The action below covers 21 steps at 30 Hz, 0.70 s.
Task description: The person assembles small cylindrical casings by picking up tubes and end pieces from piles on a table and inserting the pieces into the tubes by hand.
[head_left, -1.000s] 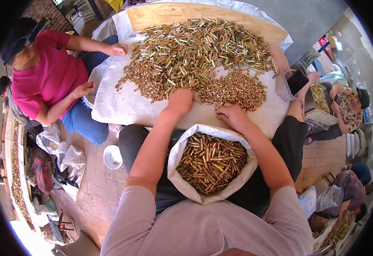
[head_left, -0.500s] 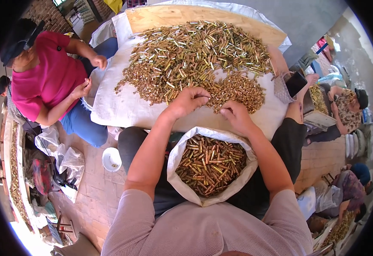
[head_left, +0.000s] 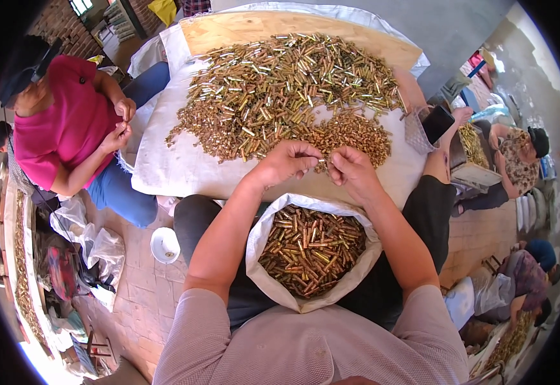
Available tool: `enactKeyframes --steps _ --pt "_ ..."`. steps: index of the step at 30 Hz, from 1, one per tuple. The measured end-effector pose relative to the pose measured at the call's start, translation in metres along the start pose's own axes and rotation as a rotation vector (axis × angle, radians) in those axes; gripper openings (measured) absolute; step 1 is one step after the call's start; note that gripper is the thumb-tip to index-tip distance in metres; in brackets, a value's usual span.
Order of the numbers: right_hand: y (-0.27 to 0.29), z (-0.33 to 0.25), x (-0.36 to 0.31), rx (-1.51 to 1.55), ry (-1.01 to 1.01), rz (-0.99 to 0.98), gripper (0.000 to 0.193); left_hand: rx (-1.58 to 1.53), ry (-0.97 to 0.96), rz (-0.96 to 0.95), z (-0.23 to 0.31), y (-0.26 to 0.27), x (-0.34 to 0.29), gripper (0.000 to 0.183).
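My left hand (head_left: 289, 162) and my right hand (head_left: 353, 170) meet fingertip to fingertip above the near edge of the cloth-covered table (head_left: 196, 173). Both are closed in a pinch around a small brass-coloured piece (head_left: 321, 160), mostly hidden by the fingers. Just beyond them lies a heap of short brass-coloured bits (head_left: 357, 136). A wide pile of longer, slim brass-coloured metal tubes (head_left: 292, 77) spreads behind it. Between my legs stands an open white sack (head_left: 254, 269) with its rim rolled back, filled with similar tubes (head_left: 312, 250).
A wooden board (head_left: 241, 27) edges the far side of the table. A phone (head_left: 437, 124) rests at a woven basket (head_left: 417, 131) on the right. On the left sits a person in a pink top (head_left: 68, 122); a white bucket (head_left: 165, 245) stands on the floor. Others work at right.
My hands have come together at the fingertips; before, they were apart at the heap. The person on the left has brought both hands together too.
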State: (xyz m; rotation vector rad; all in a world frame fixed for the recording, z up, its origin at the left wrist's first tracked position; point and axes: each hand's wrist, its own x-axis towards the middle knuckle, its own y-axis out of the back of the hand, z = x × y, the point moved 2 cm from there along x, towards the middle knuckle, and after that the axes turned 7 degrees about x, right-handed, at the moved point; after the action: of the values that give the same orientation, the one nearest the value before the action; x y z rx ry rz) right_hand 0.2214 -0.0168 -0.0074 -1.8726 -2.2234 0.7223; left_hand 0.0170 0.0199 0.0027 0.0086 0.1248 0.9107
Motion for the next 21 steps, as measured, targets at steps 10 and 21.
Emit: enactKeyframes --steps 10,21 --pt "-0.0022 0.0009 -0.0016 0.052 -0.016 -0.022 0.018 -0.005 -0.015 -0.003 0.0056 -0.0059 -0.0019 0.017" --pt "0.0001 0.0013 -0.0014 0.019 -0.045 -0.026 0.017 0.010 -0.031 0.044 0.0033 -0.0082 -0.0015 0.015"
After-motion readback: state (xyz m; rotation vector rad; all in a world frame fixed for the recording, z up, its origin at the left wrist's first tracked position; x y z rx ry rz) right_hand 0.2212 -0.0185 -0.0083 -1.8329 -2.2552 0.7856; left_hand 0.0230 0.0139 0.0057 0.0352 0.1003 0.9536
